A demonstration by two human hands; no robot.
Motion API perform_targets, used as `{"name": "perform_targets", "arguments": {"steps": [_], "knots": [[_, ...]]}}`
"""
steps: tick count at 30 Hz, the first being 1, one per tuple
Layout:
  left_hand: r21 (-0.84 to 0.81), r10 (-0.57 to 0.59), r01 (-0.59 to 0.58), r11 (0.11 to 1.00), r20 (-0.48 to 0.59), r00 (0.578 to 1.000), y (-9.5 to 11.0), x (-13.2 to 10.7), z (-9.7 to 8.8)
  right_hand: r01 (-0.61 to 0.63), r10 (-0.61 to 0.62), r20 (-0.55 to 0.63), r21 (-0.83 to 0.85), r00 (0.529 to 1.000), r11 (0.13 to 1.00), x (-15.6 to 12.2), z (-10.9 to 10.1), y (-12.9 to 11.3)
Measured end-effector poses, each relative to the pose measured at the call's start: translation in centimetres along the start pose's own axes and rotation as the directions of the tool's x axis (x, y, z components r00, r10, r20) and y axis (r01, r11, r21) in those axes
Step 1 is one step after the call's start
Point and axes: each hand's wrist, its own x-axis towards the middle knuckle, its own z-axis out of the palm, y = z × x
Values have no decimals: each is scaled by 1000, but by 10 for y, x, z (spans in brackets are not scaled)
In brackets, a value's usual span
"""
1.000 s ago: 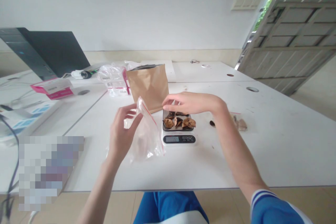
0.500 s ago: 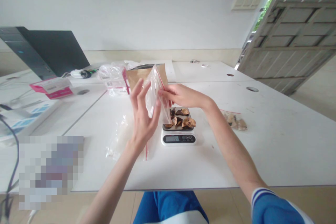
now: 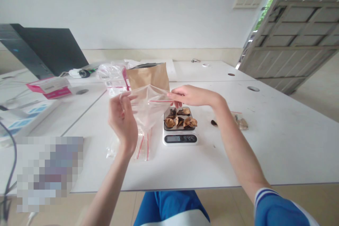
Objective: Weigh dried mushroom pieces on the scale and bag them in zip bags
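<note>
A person works at a wide white table (image 3: 265, 152), two bare hands raised over its surface. Near the middle stands a brown kraft-paper pouch (image 3: 148, 76), upright, its mouth open at the top. In front of it, a clear plastic zip bag with a red stripe (image 3: 148, 113) is spread in the air: the left hand (image 3: 123, 120) curls its fingers at the bag's left side, the right hand (image 3: 189, 95) pinches the edge where the stripe ends, and the two are apart, thin film between them. Whether the left fingertips lie inside or behind the film is hard to tell. More clear, red-striped plastic bags (image 3: 144, 148) lie on the table below. Just beside them sits a white-and-black digital scale (image 3: 180, 143). Partly behind the right forearm rests a small clear bag of tan pieces (image 3: 242, 124). Curled, dry brown pieces (image 3: 190, 123) crowd the scale's plate, one jutting past its edge; a lone dark piece (image 3: 214, 123) lies apart on the table. With the right hand so near the plate, a low wrist or trailing bag corner could sweep pieces off; slick film could slip from a light pinch, and a bump could tip the pouch
</note>
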Motion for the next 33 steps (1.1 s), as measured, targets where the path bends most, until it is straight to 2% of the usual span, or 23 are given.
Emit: {"name": "perform_targets", "arguments": {"steps": [2,4,7,9,12,15,19,23,27,29,33], "knots": [[94,-22,19,995,36,999,-2,-1,-4,-1,0,17,60,1000,998,-11,-5,1],[148,-16,4,989,81,997,-7,-5,-3,-60,60,18,43,998,997,-22,-3,5],[91,-25,12,996,140,990,-23,-13,4,-218,217,-23,-134,976,967,-38,12,18],[46,-106,100,994,167,980,-35,-20,11,-272,267,-56,-230,962,934,-47,28,31],[9,-230,233,972,202,952,-50,-32,19,-243,224,-96,-290,970,926,-57,54,49],[-20,-294,303,953,187,937,-57,-43,22,-243,206,-155,-278,966,929,-62,73,62],[-35,-337,347,937,165,927,-58,-51,20,-260,223,-205,-172,953,950,-67,75,62],[-59,-329,340,939,140,934,-55,-52,18,-166,126,-322,-100,938,981,-63,59,41],[-82,-302,316,945,141,943,-54,-52,17,45,-102,-438,-139,893,989,-37,50,11],[-101,-289,306,946,160,944,-52,-52,17,111,-186,-424,-196,886,974,-20,52,-2],[-157,-282,308,938,167,945,-49,-52,16,200,-263,-264,-241,928,950,2,55,-13]]}}
